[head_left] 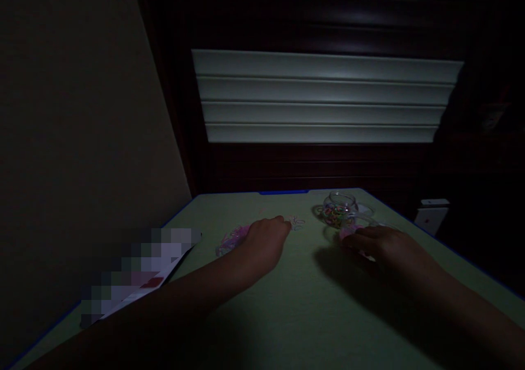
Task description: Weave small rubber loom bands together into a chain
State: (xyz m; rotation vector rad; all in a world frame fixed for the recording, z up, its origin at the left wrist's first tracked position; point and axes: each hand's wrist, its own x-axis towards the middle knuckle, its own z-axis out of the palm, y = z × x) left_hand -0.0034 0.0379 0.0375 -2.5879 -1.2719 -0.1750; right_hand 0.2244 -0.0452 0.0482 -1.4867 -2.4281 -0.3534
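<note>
My left hand (268, 241) is closed, its fingertips down by a few pale loose rubber bands (296, 223) on the table. Anything pinched in it is hidden. Beneath and left of that hand lies a pile of pink and pale rubber bands (230, 240). On the right, my right hand (381, 244) curls round a clear jar (349, 229) with pink contents, partly covered by the fingers. Just behind it stands another clear round jar (339, 210), open at the top and holding many-coloured small bands.
The pale green table (283, 315) has a blue edge. A blurred-out flat object (143, 274) lies along its left side, near the wall (82, 113). Dark wooden panelling with light slats (320, 96) rises behind. A white box (431, 217) sits beyond the right edge. Light is dim.
</note>
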